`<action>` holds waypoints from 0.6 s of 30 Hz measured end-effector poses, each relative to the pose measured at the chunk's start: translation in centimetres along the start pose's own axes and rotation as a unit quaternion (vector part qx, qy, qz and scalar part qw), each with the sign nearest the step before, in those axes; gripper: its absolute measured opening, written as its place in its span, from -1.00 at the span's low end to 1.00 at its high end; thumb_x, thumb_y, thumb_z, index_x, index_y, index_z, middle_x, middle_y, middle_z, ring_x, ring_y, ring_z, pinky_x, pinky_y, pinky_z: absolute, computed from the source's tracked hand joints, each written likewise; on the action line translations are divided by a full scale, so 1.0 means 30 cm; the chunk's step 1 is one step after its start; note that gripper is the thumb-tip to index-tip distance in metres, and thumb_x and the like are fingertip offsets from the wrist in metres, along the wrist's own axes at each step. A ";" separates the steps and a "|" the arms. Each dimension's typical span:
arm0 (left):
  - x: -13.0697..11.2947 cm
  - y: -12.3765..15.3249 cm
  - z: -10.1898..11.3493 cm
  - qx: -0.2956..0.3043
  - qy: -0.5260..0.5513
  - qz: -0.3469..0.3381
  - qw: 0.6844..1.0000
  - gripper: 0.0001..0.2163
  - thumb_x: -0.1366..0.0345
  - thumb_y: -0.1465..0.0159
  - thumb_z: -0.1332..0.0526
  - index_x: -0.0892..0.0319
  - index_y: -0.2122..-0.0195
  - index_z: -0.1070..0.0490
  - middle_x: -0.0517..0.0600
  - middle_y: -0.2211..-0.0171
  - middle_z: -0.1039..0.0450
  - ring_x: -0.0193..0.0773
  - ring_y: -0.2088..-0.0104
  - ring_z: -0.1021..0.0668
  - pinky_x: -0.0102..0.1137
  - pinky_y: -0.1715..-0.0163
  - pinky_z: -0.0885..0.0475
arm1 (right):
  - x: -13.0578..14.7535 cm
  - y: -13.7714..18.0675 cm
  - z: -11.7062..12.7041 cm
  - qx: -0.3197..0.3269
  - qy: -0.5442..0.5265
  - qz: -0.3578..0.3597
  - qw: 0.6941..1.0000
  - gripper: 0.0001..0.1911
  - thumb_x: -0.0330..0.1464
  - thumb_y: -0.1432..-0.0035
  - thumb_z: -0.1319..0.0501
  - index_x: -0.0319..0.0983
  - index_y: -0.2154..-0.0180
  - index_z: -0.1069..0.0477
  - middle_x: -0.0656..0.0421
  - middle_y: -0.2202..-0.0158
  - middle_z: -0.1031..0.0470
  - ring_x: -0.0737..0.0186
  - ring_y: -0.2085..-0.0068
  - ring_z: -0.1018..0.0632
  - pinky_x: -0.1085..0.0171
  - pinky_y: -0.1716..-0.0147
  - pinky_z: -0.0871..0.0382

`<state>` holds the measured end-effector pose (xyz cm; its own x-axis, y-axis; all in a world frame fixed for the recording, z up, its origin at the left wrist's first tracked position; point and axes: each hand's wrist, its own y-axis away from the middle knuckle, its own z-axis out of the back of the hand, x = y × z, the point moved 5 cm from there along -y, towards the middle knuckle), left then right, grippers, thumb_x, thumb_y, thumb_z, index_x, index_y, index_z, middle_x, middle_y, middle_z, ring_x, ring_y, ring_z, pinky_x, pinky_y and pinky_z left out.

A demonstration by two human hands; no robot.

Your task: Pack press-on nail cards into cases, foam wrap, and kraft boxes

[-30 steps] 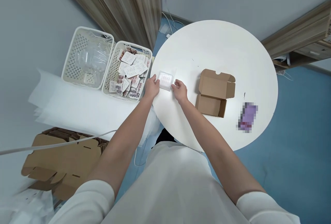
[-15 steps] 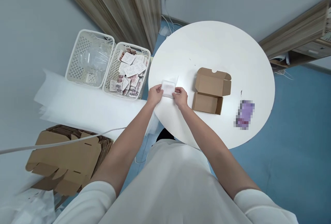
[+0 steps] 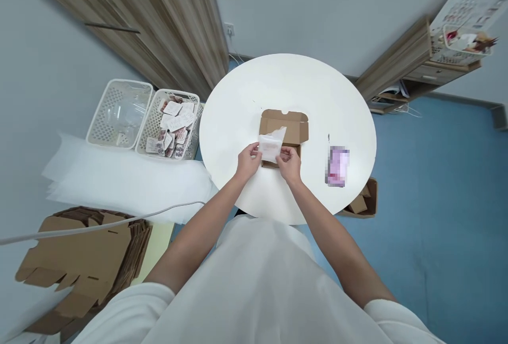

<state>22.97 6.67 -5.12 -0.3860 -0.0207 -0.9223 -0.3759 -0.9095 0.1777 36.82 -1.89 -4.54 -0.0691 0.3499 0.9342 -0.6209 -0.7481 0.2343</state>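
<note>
Wrapped packet (image 3: 270, 146) has moved over the carton (image 3: 294, 131), left hand (image 3: 248, 162) and right hand (image 3: 290, 164) pinching its sides

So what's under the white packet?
The open cardboard box: its lid shows beyond the white packet, a strip of its lower part on the near side. What's directly beneath is covered.

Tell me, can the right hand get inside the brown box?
Probably yes: the brown box stands open right by the right hand, but that hand holds a white packet, which hides part of the opening.
</note>
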 end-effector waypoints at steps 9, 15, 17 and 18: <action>-0.029 -0.003 -0.193 0.079 -0.224 0.005 0.971 -0.72 0.42 -0.14 -0.09 0.10 0.09 -0.24 -0.01 0.29 -0.46 -0.24 0.32 -0.51 -0.35 0.27 -0.37 | -0.119 -0.054 0.124 0.039 0.192 -0.009 0.981 -0.74 -0.46 0.04 -0.06 -0.17 0.22 -0.26 0.19 0.27 -0.45 0.32 0.38 -0.47 0.27 0.28 -0.34; -0.004 0.000 -0.221 0.111 -0.345 0.014 0.932 -0.69 0.44 -0.14 -0.06 0.17 0.06 -0.24 0.07 0.23 -0.43 -0.15 0.23 -0.48 -0.33 0.27 -0.35 | -0.127 -0.076 0.097 0.104 0.311 -0.002 0.945 -0.68 -0.51 0.00 -0.04 -0.21 0.15 -0.28 0.10 0.22 -0.45 0.19 0.23 -0.46 0.24 0.24 -0.29; 0.000 0.005 -0.230 0.122 -0.371 -0.002 0.921 -0.70 0.47 -0.13 -0.05 0.19 0.09 -0.28 0.10 0.18 -0.39 -0.14 0.18 -0.46 -0.33 0.24 -0.33 | -0.127 -0.075 0.086 0.124 0.336 0.007 0.934 -0.67 -0.53 -0.01 -0.03 -0.23 0.13 -0.29 0.05 0.19 -0.44 0.13 0.19 -0.45 0.22 0.23 -0.27; 0.001 0.008 -0.233 0.125 -0.378 -0.010 0.917 -0.71 0.48 -0.12 -0.05 0.19 0.12 -0.30 0.11 0.16 -0.37 -0.14 0.17 -0.45 -0.33 0.23 -0.33 | -0.128 -0.073 0.080 0.133 0.345 0.013 0.929 -0.66 -0.54 -0.01 -0.03 -0.24 0.13 -0.30 0.03 0.18 -0.43 0.10 0.17 -0.44 0.21 0.23 -0.27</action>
<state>28.76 3.53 -7.52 -0.8154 0.3749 -0.4410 -0.5343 -0.7807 0.3242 40.33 -2.95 -7.99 -0.6221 0.5400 0.5669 -0.4039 -0.8417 0.3585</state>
